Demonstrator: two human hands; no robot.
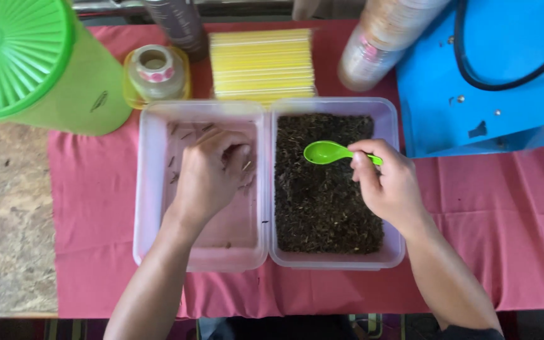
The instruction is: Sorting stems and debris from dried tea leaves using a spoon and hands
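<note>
Nearest the viewer, two forearms reach over the red cloth (pixel 96 208) that covers the table (pixel 7 214), each entering one of two clear plastic tubs set side by side with their long walls touching. Left tub (pixel 149 189): nearly empty, a few thin dark stalks scattered on its floor. The left hand (pixel 212 173) rests palm down inside it, fingers curled together over the stalks; whether it pinches anything cannot be told. Right tub (pixel 393 189): filled across its floor with dark dried leaves (pixel 322 208). The right hand (pixel 388 186) is closed around the handle of a green plastic spoon (pixel 325 152), held level with its bowl pointing left and hovering above the leaves near the far end; the bowl looks empty. Abutting tubs keep both hands close together, so material has little gap to cross between them. Beyond the tubs lie a flat stack of yellow straws (pixel 262 63) and a small yellow jar (pixel 155 72) with a roll of tape on top. Far left stands a tall green container (pixel 39 69) with a ribbed lid; far right, a blue machine (pixel 492 75) carrying a black cable, and a stack of cups (pixel 379 41) lying beside it.
</note>
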